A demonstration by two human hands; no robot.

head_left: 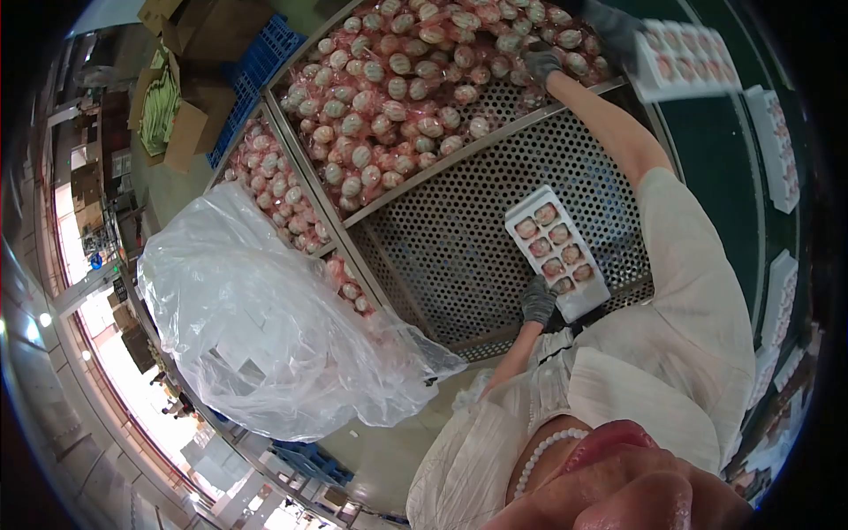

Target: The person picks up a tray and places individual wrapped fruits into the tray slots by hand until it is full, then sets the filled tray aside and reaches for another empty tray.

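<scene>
My left hand (537,300), in a grey glove, grips the near end of a white plastic tray (590,296) that rests on the perforated metal table (459,238). The tray's pockets hold several pink-and-white shell-like pieces (549,238). My right hand (541,62), also gloved, is stretched far out and rests on a large heap of the same pieces (397,79) in the bin at the table's far end. Whether its fingers have closed on a piece I cannot make out.
A big crumpled clear plastic bag (265,327) lies at the left over a second bin of pieces (274,190). Another gloved hand (609,26) holds a filled tray (685,57) at the top right. More trays (777,150) line the green belt; cardboard boxes (181,115) and blue crates (261,62) stand beyond.
</scene>
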